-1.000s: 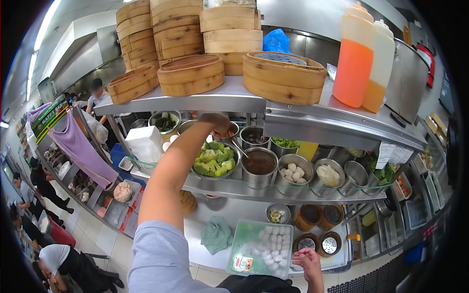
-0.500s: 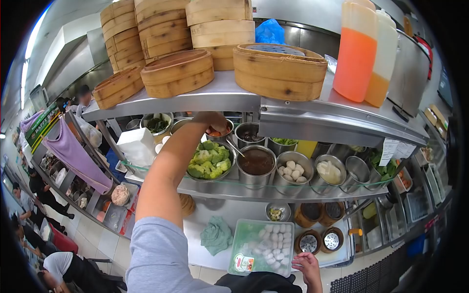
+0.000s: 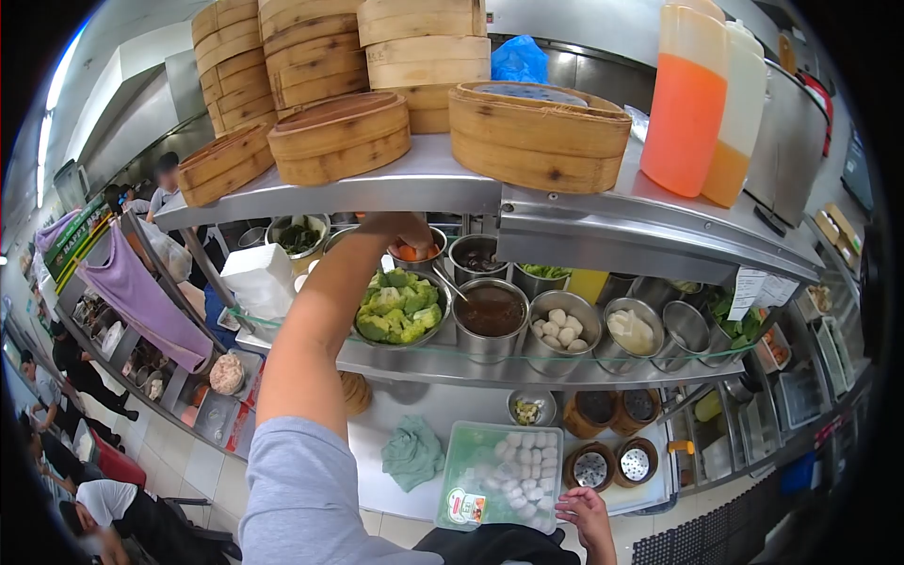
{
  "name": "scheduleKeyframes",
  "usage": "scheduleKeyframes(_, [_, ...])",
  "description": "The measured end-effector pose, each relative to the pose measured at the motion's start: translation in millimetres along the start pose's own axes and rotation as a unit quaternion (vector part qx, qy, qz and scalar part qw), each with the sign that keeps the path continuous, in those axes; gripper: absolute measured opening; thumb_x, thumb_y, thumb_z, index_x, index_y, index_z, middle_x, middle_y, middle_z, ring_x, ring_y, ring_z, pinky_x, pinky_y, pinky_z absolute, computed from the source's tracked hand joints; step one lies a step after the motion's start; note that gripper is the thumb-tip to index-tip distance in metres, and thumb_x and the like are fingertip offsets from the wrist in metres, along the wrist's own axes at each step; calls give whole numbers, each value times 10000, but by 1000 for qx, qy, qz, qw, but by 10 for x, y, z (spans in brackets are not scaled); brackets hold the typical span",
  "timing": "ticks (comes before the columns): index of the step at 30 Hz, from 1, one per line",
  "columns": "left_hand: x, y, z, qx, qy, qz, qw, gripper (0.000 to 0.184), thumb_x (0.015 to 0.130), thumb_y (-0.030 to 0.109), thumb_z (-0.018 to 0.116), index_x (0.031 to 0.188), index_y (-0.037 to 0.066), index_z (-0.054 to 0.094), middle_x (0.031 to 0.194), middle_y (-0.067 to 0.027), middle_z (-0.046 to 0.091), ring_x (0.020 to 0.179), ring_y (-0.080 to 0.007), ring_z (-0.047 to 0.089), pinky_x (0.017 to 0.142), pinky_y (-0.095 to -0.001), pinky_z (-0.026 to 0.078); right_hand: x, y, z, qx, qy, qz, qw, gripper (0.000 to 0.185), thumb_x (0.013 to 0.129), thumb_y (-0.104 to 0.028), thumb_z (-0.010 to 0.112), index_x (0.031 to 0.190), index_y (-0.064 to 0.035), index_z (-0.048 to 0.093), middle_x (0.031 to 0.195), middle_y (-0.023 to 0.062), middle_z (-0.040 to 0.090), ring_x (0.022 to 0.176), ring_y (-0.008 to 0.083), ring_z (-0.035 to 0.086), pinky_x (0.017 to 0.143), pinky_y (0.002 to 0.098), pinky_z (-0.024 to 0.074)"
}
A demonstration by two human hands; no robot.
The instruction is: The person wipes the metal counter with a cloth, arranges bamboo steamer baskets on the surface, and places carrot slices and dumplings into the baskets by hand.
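Head view. The left hand (image 3: 403,226) of the person in a grey sleeve reaches in over a round metal pot (image 3: 445,247) of orange pieces (image 3: 419,251), at the back row beneath the steel upper shelf (image 3: 405,193). Left grip: fingers point down at the orange pieces and are mostly hidden; cannot tell whether they are apart, together or clamped on a piece. The bare forearm passes just left of a metal bowl of green broccoli florets (image 3: 403,309). Right of the florets: a tall steel pot of brown liquid (image 3: 492,311) with a metal handle leaning out, then a steel pot of white balls (image 3: 559,330).

The right hand (image 3: 588,518) is low, at the lower right corner of a translucent green plastic box (image 3: 461,452) with white pieces inside. Right grip: fingers loosely curled, slightly apart; contact with the box cannot be told. The box is on the pale worktop (image 3: 372,428), between a crumpled green cloth (image 3: 412,453) and small round bamboo steamers (image 3: 573,478).
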State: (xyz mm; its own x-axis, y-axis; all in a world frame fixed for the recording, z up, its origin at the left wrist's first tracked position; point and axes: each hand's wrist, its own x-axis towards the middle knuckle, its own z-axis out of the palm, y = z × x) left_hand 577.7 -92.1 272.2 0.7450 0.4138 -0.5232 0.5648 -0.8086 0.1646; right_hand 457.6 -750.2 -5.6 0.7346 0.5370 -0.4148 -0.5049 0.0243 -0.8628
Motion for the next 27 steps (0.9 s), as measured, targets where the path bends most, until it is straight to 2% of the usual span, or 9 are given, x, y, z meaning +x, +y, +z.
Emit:
scheduleKeyframes(5, [-214,78,-16,49,-28,-14,998,490,766,141,767,1244,217,688,1099,-55,643,911,-204,632,702,-339,589,1,31,7,0,-1,6,1000,145,952,-52,615,1090,-34,573,1066,147,674,920,261,710,769,380,611])
scheduleKeyframes(7, [-438,150,-42,49,50,-44,997,500,773,141,756,1259,231,688,1101,-34,652,915,-189,630,720,-346,583,-8,33,15,0,0,7,1000,146,954,-52,615,1093,-33,574,1067,149,675,920,260,710,767,378,612])
scheduleKeyframes(8, [-464,148,-36,50,50,-44,996,500,773,141,756,1259,231,688,1101,-34,652,915,-189,630,720,-346,583,-12,38,15,5,-1,13,1000,149,953,-57,623,1092,-23,580,1066,142,680,926,249,709,777,371,609])
scheduleKeyframes(11, [-486,117,-27,49,30,-25,998,450,771,148,754,1213,217,709,1004,-22,672,873,-177,635,702,-344,582,0,91,-15,5,-6,18,1000,153,956,-62,626,1096,-22,581,1070,145,680,928,251,709,778,372,608])
scheduleKeyframes(13, [-475,170,-42,157,-12,-16,987,408,761,162,762,1166,198,725,959,-25,691,824,-166,648,676,-322,581,-2,108,-13,2,-10,16,1000,152,959,-62,621,1100,-30,576,1073,154,675,923,264,711,768,381,610])
scheduleKeyframes(14, [-508,175,-32,157,-11,-16,987,408,761,162,762,1166,198,725,959,-25,691,824,-166,648,676,-322,581,-2,100,1,-3,-12,19,1000,156,959,-64,623,1103,-30,576,1075,155,676,925,265,710,771,386,611])
scheduleKeyframes(16, [-570,178,-1,105,45,-12,993,392,751,171,775,1140,171,728,954,-35,704,805,-161,665,666,-306,585,-6,87,14,-7,-13,20,1000,159,959,-65,626,1106,-30,576,1076,156,676,926,266,710,775,390,611])
scheduleKeyframes(20, [-623,129,5,91,52,4,995,380,759,174,778,1136,155,728,976,-41,709,801,-156,679,677,-298,587,-16,100,20,0,-17,36,999,182,939,-52,647,1110,-36,587,1086,136,694,941,231,709,786,353,599])
scheduleKeyframes(27, [-746,-39,-94,-30,145,103,984,319,746,192,785,1057,132,750,945,-39,718,744,-155,686,639,-299,572,-37,161,3,3,-19,39,999,179,937,-54,655,1103,-34,592,1082,135,699,941,232,709,792,366,598])
